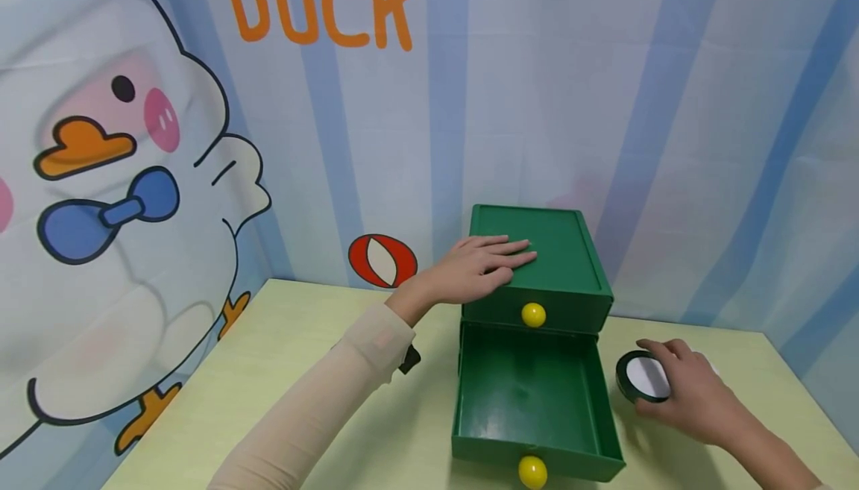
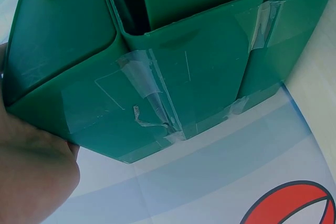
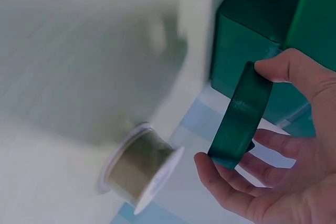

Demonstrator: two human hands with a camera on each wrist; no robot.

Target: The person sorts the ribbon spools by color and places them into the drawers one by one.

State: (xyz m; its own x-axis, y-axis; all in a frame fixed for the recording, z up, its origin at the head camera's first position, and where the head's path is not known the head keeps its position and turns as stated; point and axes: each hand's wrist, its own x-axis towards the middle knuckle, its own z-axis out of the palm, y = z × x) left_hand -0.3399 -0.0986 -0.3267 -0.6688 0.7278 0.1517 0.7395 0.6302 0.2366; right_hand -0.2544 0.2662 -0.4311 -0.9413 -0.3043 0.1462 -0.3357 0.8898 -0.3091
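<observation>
I find the green roll (image 3: pixel 242 116) in the right hand (image 1: pixel 698 393), pinched between thumb and fingers, its long span running from thumb tip to fingertips; I judge it lifted off the table (image 1: pixel 268 356). The open drawer (image 1: pixel 530 400) lies just left of that hand, and I take this sideways gap as the governing relation, the right hand being nearer. The left hand (image 1: pixel 479 270), fingers extended and holding nothing, rests on top of the cabinet (image 1: pixel 560 251). I note a spool (image 3: pixel 142 166) near the right hand
</observation>
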